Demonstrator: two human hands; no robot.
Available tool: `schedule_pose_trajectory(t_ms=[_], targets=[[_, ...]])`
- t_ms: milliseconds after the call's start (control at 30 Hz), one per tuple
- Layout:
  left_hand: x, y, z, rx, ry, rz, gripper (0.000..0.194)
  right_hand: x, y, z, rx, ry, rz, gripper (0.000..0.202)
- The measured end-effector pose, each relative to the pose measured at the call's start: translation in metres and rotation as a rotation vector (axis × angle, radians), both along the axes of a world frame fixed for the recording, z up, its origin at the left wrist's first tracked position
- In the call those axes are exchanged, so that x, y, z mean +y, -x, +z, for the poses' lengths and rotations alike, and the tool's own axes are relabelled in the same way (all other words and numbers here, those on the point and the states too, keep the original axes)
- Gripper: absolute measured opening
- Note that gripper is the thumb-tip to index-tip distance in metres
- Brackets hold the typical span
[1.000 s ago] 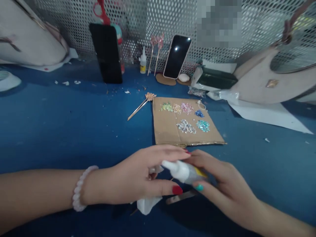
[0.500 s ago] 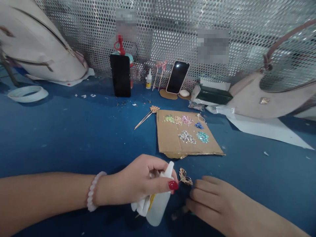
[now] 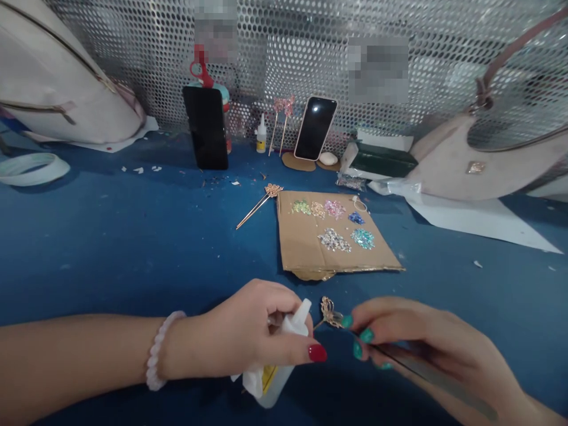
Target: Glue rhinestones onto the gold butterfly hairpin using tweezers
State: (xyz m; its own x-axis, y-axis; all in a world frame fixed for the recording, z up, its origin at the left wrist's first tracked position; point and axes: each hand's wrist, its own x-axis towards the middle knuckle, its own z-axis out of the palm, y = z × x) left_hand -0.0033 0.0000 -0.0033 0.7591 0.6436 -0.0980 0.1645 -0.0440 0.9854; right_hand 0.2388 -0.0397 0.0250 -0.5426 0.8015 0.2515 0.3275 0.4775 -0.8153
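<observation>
My left hand (image 3: 257,328) is closed around a white squeeze bottle (image 3: 279,384) with a yellow label, its nozzle (image 3: 304,309) pointing up. Crumpled white tissue (image 3: 252,383) is bunched beside the bottle in the same hand. Out past those fingers sticks a gold openwork hairpin ornament (image 3: 327,309), its stem running back into the hand. My right hand (image 3: 426,337), with green nails, pinches a long, thin dark tool (image 3: 412,371) that widens into a greyish rear end. Its fingertips are at the ornament's right edge; whether they touch it, I cannot tell.
Beyond the hands lies a cardboard sheet (image 3: 302,248) with small piles of coloured rhinestones (image 3: 364,238). Another gold hairpin (image 3: 255,210) lies at its left. Farther back stand two phones (image 3: 206,127), a small glue bottle (image 3: 261,136) and bags (image 3: 461,160). A tape roll (image 3: 35,168) lies left.
My right hand has turned over and its fingertips have come to the ornament, with the long tool now showing along the palm. My left hand still holds the bottle. The view has shifted slightly.
</observation>
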Motion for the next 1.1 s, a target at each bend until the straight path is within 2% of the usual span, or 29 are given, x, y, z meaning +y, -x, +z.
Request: schedule_pose_trajectory(t_ms=[100,200,400,600,867,1100], targets=[[0.0,-0.001,-0.001,0.014,-0.02,0.005,0.023,-0.003,0.006,-0.004,0.199,0.125,-0.152,0.021],[-0.001,-0.002,-0.001,0.018,-0.021,0.014,0.025,-0.003,0.014,-0.004,0.285,0.086,-0.228,0.014],[-0.002,0.0,-0.004,-0.072,0.015,0.025,0.022,0.005,0.022,0.0,0.19,-0.036,-0.156,0.018],[-0.001,-0.002,-0.005,-0.093,0.046,0.051,0.028,0.012,0.021,0.002,0.031,-0.193,-0.119,0.023],[-0.001,-0.003,-0.003,-0.121,0.048,0.054,0.033,0.011,0.024,0.003,-0.05,-0.256,-0.13,0.022],[0.0,-0.005,-0.004,-0.134,-0.009,0.052,0.036,0.01,0.028,0.004,0.058,-0.216,-0.196,0.024]])
